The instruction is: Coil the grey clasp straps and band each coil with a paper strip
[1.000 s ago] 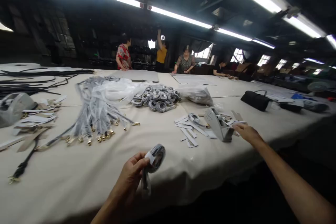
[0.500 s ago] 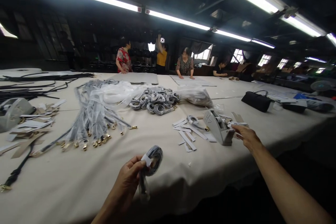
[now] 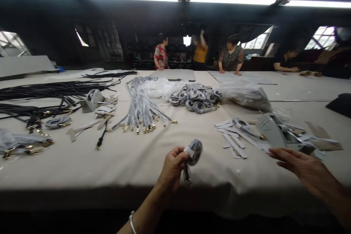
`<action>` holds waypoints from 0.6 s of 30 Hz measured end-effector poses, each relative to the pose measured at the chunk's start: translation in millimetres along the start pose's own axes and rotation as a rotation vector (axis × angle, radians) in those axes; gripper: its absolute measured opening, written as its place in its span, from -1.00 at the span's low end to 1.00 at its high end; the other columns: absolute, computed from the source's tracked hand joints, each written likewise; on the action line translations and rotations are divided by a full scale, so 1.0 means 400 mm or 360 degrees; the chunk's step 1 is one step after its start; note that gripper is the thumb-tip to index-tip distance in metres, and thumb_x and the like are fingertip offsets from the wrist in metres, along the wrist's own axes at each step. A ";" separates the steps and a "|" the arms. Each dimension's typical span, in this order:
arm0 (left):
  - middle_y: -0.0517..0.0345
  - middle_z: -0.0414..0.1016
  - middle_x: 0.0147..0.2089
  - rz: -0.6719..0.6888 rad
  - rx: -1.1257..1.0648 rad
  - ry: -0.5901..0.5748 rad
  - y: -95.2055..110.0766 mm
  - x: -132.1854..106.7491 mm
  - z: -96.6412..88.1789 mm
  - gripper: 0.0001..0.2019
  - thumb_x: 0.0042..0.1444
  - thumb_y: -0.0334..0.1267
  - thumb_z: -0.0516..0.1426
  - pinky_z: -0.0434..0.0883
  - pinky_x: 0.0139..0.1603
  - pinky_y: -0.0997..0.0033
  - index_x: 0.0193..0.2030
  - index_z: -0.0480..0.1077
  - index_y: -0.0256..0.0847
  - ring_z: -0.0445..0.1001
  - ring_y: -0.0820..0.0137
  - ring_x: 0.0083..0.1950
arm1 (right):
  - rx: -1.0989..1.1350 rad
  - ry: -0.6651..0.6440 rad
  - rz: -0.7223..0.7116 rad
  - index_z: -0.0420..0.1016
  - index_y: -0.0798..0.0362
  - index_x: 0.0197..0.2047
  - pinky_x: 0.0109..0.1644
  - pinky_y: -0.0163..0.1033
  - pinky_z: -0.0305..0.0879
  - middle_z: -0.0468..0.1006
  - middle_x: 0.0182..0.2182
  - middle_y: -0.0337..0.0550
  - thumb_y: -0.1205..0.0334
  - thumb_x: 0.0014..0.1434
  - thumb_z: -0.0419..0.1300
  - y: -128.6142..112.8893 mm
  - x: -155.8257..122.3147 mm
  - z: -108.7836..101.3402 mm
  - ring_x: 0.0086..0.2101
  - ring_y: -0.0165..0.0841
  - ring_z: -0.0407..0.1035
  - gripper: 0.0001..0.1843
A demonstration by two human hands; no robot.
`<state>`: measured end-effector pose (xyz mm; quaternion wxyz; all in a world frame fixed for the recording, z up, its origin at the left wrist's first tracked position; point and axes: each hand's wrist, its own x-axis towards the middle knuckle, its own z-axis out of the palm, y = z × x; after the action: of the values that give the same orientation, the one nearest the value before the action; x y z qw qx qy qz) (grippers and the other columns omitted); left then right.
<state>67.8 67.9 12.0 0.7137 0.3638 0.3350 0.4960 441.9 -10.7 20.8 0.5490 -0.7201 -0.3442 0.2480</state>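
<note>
A coiled grey strap [image 3: 196,152] in clear plastic wrap is pinched between the thumb and fingers of my left hand [image 3: 174,164], above the table's near edge. A white paper band [image 3: 189,151] lies round one side of the coil under my thumb, and the strap's wrapped end hangs down. My right hand [image 3: 297,164] is closed in a pinch, just in front of a grey tape dispenser [image 3: 270,131]. Whatever its fingertips hold is too small to make out. White paper strips [image 3: 233,142] and another coiled strap [image 3: 241,123] lie left of the dispenser.
Mid-table are a pile of coiled straps [image 3: 200,97], uncoiled wrapped straps [image 3: 142,111] with gold clasps, and a plastic bag [image 3: 244,97]. Black straps [image 3: 55,89] and a second tape dispenser [image 3: 91,100] lie to the left. Several people stand or sit across the table [image 3: 123,168].
My view has turned left and levelled, bringing more of the table's left side into sight. My right hand has moved from the dispenser's front end to its near side. My left hand still holds the coil.
</note>
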 end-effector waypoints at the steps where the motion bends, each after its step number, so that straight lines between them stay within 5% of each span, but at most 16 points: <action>1: 0.14 0.48 -0.45 0.0050 0.0043 0.0036 -0.006 0.001 0.001 -0.76 -0.09 -0.19 0.32 0.27 -0.36 0.56 -0.35 0.47 -0.33 0.36 0.50 -0.42 | 0.0029 -0.0172 -0.0007 0.68 -0.01 -0.37 -0.12 -0.07 0.48 0.66 -0.24 0.10 -0.10 -0.19 0.43 -0.035 -0.045 0.063 -0.17 -0.03 0.54 -0.62; 4: 0.16 0.48 -0.45 0.0168 0.0160 0.0099 -0.013 -0.007 0.001 -0.82 -0.02 -0.25 0.30 0.27 -0.33 0.56 -0.36 0.45 -0.30 0.36 0.50 -0.39 | -0.0003 -0.0861 -0.0143 0.68 0.02 -0.29 -0.09 -0.16 0.43 0.67 -0.27 -0.02 -0.12 -0.06 0.40 -0.136 -0.192 0.260 -0.22 -0.15 0.51 -0.61; 8: 0.16 0.49 -0.41 0.0280 0.0398 0.0105 0.003 -0.032 -0.016 -0.84 0.05 -0.24 0.26 0.27 -0.37 0.52 -0.32 0.42 -0.27 0.36 0.47 -0.40 | 0.0102 -0.1064 -0.0201 0.65 0.04 -0.38 -0.18 -0.27 0.38 0.64 -0.38 -0.12 -0.12 -0.03 0.40 -0.205 -0.302 0.442 -0.30 -0.26 0.46 -0.63; 13: 0.26 0.42 -0.46 0.0337 0.0512 0.0154 0.021 -0.052 -0.051 -0.87 0.06 -0.27 0.24 0.22 -0.43 0.53 -0.31 0.39 -0.24 0.28 0.52 -0.47 | 0.0069 -0.1094 -0.0175 0.62 0.05 -0.44 -0.25 -0.32 0.32 0.59 -0.46 -0.20 -0.09 0.00 0.40 -0.200 -0.289 0.518 -0.37 -0.34 0.40 -0.65; 18: 0.14 0.53 -0.38 0.0289 0.0296 -0.0034 0.035 -0.062 -0.070 -0.86 0.09 -0.25 0.24 0.32 -0.31 0.49 -0.29 0.41 -0.26 0.44 0.43 -0.35 | 0.0061 -0.1184 -0.0241 0.64 0.05 -0.40 -0.22 -0.31 0.36 0.59 -0.45 -0.20 -0.05 0.04 0.38 -0.202 -0.283 0.540 -0.34 -0.31 0.43 -0.69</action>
<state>30.9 53.1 12.6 0.6326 0.4625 0.3376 0.5214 192.7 49.2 36.9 0.4168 -0.5430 -0.5675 0.4576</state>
